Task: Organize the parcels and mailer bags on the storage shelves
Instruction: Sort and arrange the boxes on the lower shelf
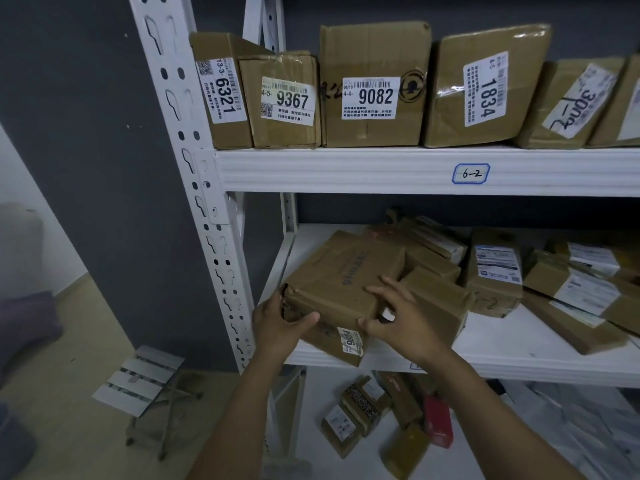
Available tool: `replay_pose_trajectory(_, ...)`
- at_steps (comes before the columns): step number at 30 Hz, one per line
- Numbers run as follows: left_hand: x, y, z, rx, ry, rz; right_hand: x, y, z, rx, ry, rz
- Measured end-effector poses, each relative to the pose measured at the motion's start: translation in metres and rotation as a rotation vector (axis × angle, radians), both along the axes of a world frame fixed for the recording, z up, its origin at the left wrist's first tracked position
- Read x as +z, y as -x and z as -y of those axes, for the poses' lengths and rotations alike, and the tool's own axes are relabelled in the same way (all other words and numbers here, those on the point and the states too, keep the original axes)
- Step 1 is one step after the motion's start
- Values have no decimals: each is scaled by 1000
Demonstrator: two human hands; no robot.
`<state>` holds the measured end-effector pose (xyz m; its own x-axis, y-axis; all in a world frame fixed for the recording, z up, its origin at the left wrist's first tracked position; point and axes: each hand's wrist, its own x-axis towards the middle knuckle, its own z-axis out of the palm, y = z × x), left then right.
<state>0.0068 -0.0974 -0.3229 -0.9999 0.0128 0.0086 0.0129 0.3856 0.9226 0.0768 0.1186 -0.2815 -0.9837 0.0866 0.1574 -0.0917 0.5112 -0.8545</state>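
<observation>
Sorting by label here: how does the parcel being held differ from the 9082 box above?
The held parcel lies tilted on the lower shelf, gripped by left hand and right hand; the 9082 box stands upright on the upper shelf. The held parcel's label is small, creased; the 9082 box's large, legible. Both are brown cardboard.

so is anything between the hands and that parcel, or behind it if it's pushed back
Nothing between: the left hand and right hand both grip the parcel at the shelf front. Behind it to the right, small boxes crowd its back edge; the rear left looks bare.
</observation>
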Motion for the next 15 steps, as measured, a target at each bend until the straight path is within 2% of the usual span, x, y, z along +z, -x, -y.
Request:
replay_pose_trajectory(4, 27, -6, -6, -100, -366, -86, 0, 0, -6, 1, 190, 35)
replay_pose_trajectory(7, 44, -8, -13, -117, -376, -224, 1, 1, -5, 24, 218, 99)
replay_pose_trajectory(10, 47, -14, -19, -76, -388, -211, 3, 1, 1, 101, 210, 109)
replay_pose_trajectory(15, 37, -23, -19, -138, -179, -227, 4, 8, 9, 90, 213, -3)
